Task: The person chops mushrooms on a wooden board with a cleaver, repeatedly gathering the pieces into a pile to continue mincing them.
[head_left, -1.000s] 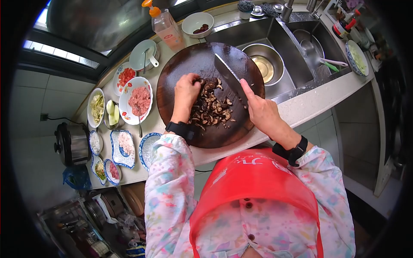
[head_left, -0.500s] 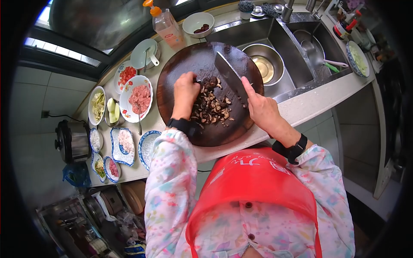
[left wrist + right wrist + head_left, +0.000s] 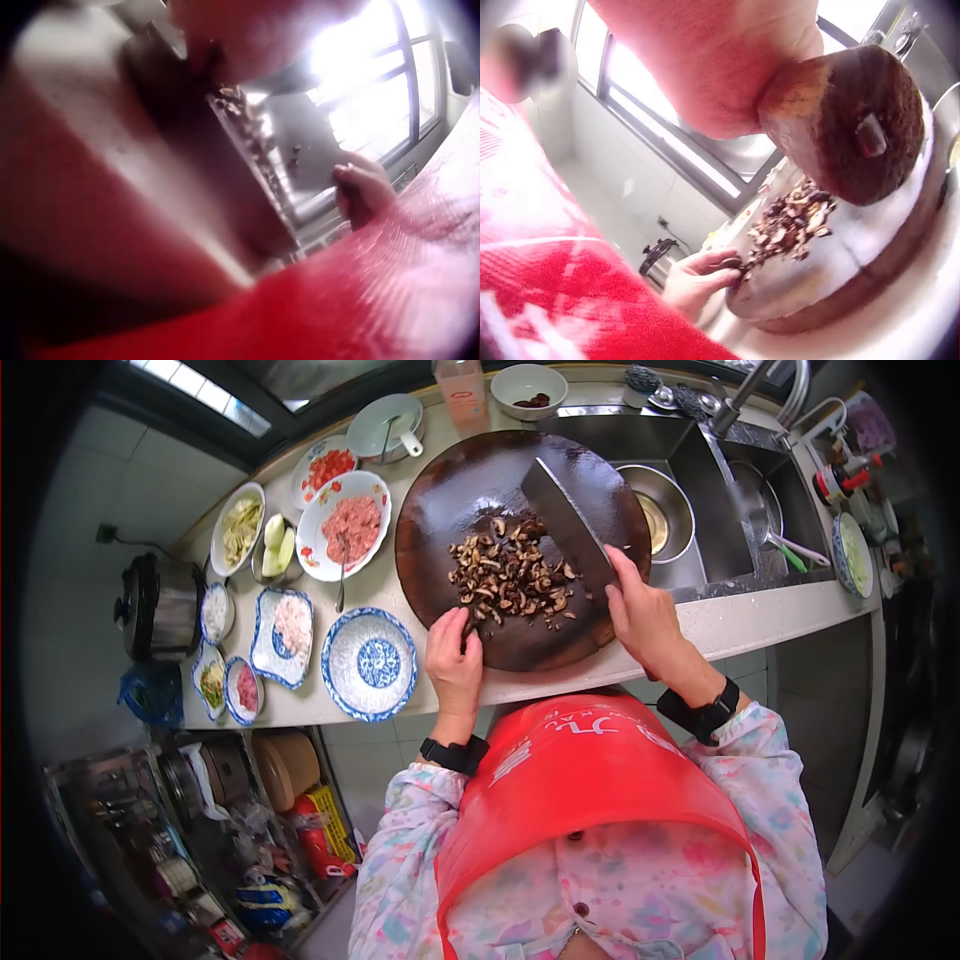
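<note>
My right hand (image 3: 648,625) grips a cleaver (image 3: 572,520) over the right part of a round, dark wooden chopping board (image 3: 440,480). In the right wrist view, the cleaver's thick wooden handle (image 3: 847,124) sticks out of the fist. Chopped mushrooms (image 3: 510,565) lie in a loose heap at the board's middle, left of the blade. At the near left edge of the board is my left hand (image 3: 455,670). Its thumb and fingers pinch a small dark mushroom piece (image 3: 733,263), seen best in the right wrist view.
Left of the board stand a blue-patterned plate (image 3: 370,665), a bowl of minced meat (image 3: 375,485) and several dishes of cut ingredients. A metal basin (image 3: 683,510) sits in the sink (image 3: 700,460) at the right. A bottle (image 3: 462,395) stands behind the board.
My left hand has come back from the heap's far left side to the board's near left edge. The cleaver stays in my right hand. The head view has shifted, showing the whole blue-patterned plate.
</note>
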### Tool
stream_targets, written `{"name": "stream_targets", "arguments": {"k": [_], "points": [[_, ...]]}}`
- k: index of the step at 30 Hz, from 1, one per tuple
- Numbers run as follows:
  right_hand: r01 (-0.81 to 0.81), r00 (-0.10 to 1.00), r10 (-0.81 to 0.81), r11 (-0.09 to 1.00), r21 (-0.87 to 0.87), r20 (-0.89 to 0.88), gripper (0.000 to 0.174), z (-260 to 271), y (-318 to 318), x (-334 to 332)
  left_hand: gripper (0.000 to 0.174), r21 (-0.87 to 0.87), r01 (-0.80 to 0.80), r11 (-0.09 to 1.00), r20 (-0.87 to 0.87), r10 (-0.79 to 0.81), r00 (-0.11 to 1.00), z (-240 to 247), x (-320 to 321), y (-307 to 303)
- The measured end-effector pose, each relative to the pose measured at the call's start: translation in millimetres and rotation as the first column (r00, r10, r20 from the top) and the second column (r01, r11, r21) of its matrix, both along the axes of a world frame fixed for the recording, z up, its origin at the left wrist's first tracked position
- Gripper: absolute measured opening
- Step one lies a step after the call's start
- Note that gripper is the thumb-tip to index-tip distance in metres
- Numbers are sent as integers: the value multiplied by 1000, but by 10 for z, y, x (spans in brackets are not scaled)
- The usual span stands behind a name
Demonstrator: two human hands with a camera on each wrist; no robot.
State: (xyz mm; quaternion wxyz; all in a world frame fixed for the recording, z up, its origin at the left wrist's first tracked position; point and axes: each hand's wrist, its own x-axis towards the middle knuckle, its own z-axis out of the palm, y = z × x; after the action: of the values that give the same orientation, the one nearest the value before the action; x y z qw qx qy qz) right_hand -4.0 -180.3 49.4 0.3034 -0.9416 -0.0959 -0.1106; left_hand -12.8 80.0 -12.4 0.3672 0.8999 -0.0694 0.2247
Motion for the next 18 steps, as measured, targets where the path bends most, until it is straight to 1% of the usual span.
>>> {"name": "stream_targets", "arguments": {"k": [1,2,3,5,6,7,8,10,13,15,17,18], "points": [[-27,998,25,999,45,51,50,46,91,-47,34,31,6,999,41,-8,999,-29,-26,-8],[-76,996,72,994,78,49,40,160,193,-84,34,23,8,1000,46,-9,999,-27,-52,-35],[-86,996,83,994,72,43,40,186,309,-103,34,17,-3,1000,41,2,999,-22,-73,-49],[-286,951,276,956,59,140,35,216,506,-123,29,-58,-56,997,-65,52,997,-29,-94,-65],[-293,949,284,955,53,136,35,208,571,-128,29,-59,-30,998,-35,28,999,-39,-89,-58],[-352,935,350,935,28,61,34,187,626,-131,29,-67,-39,997,-38,37,999,-48,-93,-60],[-411,911,411,911,7,-14,33,172,662,-126,30,-57,-30,998,4,30,1000,-55,-98,-70],[-433,901,433,901,-20,-26,33,158,701,-112,31,-60,-17,998,57,21,998,-32,-126,-85],[-460,888,456,885,-71,-67,32,137,715,-98,28,-84,8,996,56,-4,998,-58,-157,-87],[-469,882,460,877,-102,-99,31,135,716,-82,25,-79,-6,997,55,11,998,-83,-156,-92],[-501,863,484,856,-129,-143,31,155,723,-56,21,10,-7,1000,148,5,989,-67,-140,-105],[-504,862,486,854,-132,-147,31,168,720,-56,21,6,-10,1000,146,9,989,-86,-157,-99]]}}
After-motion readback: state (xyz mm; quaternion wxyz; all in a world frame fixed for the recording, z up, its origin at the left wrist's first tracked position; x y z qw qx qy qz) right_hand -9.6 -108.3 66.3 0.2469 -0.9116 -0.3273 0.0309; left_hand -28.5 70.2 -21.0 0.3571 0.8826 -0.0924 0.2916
